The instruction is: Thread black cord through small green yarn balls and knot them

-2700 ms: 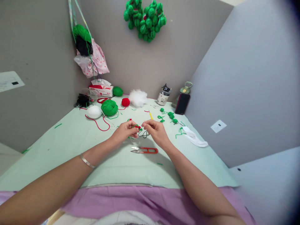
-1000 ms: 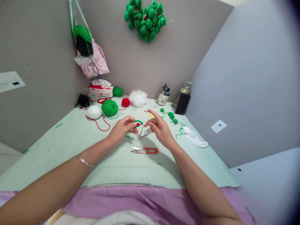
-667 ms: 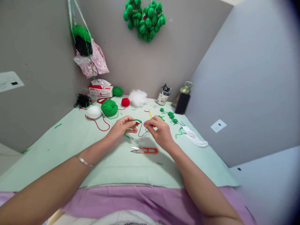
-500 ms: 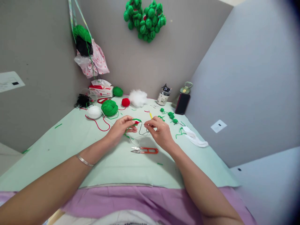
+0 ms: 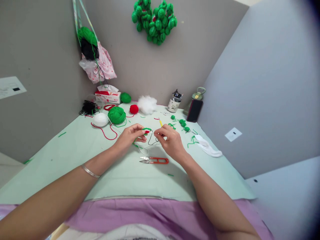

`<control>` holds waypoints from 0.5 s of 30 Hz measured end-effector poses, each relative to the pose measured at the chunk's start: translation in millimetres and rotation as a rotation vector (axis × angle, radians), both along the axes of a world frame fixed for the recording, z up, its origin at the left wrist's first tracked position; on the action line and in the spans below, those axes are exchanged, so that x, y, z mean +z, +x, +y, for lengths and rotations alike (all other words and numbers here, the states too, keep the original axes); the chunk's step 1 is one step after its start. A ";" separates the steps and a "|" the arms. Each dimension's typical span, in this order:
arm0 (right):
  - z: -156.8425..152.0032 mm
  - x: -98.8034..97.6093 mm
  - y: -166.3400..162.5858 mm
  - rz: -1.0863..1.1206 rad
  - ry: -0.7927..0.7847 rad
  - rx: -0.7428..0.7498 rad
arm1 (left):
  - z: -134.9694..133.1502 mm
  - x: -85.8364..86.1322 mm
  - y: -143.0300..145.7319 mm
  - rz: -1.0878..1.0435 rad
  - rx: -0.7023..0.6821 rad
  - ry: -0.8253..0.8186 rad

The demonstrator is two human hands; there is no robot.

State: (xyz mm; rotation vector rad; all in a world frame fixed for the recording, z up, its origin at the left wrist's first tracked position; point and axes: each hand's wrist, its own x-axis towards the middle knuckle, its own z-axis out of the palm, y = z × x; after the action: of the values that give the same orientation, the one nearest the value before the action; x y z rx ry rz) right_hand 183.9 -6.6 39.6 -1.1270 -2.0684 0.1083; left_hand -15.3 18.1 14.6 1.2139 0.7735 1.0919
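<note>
Two hands of ours are close together over the table (image 5: 120,178). Our left hand (image 5: 131,136) has its fingers pinched on a little knitted piece (image 5: 147,131) of green, white and red. Our right hand (image 5: 170,140) has its fingers pinched on a thin pale thing (image 5: 152,132), just beside the piece and too small for us to make out. A black thread (image 5: 149,142) loops down between our hands. Nearer to us lie orange snips (image 5: 151,162), points facing left. Farther back we see a big green yarn ball (image 5: 117,115), a white ball (image 5: 100,119), a red ball (image 5: 134,109) and white fluff (image 5: 147,105).
</note>
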 end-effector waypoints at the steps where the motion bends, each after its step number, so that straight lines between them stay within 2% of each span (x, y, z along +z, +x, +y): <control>1: 0.2 0.3 0.1 0.011 -0.011 0.005 | -0.1 0.4 -0.3 -0.004 -0.010 -0.008; 8: 2.3 0.8 2.1 0.120 -0.098 0.046 | -1.8 3.8 -1.3 -0.014 -0.097 -0.100; 15: 1.9 4.2 4.4 0.052 -0.048 0.039 | -2.0 6.0 -2.2 0.032 -0.080 -0.049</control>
State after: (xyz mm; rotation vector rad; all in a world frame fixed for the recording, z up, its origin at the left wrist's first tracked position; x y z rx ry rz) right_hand 188.3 -4.7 43.9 -1.1012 -2.0519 0.2055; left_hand -17.5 16.1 20.7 1.2132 0.7655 0.9848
